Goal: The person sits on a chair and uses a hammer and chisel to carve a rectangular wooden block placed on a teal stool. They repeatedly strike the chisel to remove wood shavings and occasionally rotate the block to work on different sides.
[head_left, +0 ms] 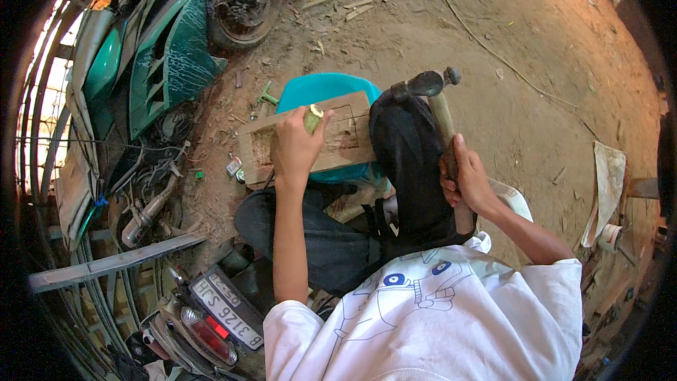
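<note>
My left hand (300, 137) is closed around a chisel (314, 118) with a pale greenish handle, held over a wooden board (345, 102). The hand hides the chisel's blade. Rectangular recesses and outlines are cut into the board's face, and it lies tilted across a turquoise plastic stool (310, 86). In my right hand (465, 176) is a hammer (441, 116), gripped low on its wooden handle. Its dark metal head is raised beside my right knee, to the right of the board and apart from the chisel.
A green motorcycle (169, 63) stands at the left, with another vehicle's tail light (208, 331) and plate at lower left. A metal bar (120, 261) juts in. Wood scraps (358, 8) litter the dirt floor, where a cable (493, 53) runs. A cloth (605, 183) hangs at right.
</note>
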The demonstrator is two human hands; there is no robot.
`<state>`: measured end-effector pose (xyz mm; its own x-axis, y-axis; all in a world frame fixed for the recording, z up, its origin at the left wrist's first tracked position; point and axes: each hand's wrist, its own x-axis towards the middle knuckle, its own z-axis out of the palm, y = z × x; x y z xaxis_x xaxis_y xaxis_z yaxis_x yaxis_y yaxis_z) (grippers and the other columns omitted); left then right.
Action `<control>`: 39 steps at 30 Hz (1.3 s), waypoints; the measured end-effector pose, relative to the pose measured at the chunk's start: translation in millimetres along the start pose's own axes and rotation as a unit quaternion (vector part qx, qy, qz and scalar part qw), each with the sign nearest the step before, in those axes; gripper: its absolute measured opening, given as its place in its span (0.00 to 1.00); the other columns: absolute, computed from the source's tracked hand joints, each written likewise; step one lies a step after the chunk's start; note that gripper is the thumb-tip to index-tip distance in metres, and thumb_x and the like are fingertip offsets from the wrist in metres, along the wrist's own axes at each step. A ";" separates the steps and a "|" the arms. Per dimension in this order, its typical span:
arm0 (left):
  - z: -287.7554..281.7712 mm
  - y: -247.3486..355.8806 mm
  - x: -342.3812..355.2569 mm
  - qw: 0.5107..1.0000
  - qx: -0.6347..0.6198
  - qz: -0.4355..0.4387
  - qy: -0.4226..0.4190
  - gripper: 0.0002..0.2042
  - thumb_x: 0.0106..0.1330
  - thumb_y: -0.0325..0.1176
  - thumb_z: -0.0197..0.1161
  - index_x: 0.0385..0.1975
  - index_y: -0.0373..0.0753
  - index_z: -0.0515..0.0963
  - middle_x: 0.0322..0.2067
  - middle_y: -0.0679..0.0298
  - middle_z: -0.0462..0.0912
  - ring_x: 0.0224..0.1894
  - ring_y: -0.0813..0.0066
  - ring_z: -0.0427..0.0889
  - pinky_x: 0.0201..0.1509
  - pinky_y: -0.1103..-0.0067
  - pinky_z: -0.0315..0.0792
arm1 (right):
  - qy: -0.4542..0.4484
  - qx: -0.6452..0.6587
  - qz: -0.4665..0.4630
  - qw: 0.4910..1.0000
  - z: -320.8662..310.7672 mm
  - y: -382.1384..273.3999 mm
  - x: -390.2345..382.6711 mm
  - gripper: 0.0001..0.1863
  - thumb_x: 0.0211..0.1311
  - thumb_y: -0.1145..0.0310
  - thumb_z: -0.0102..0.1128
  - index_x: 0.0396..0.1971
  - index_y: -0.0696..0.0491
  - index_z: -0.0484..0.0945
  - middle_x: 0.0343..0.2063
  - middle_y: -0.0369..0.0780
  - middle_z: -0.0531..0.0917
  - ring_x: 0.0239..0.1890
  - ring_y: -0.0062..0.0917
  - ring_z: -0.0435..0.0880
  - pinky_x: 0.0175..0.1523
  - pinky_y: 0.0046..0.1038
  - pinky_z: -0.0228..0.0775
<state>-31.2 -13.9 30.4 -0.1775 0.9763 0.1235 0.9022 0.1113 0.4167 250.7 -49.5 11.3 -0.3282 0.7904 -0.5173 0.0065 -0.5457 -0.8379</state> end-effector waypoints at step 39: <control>55.0 25.9 -33.5 0.986 0.046 -0.025 -0.159 0.12 0.42 0.24 0.63 0.28 0.27 0.73 0.28 0.44 0.78 0.33 0.46 0.80 0.36 0.62 0.75 | -0.014 0.005 0.011 1.000 -6.0 6.8 3.4 0.32 0.65 0.38 0.28 0.20 0.53 0.61 0.09 0.31 0.59 0.09 0.18 0.59 0.14 0.24 0.56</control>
<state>19.8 -33.6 -12.5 -0.1036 0.9765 -0.1889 0.9298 0.1625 0.3302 255.4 -48.9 2.8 -0.3546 0.7699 -0.5305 0.0038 -0.5662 -0.8243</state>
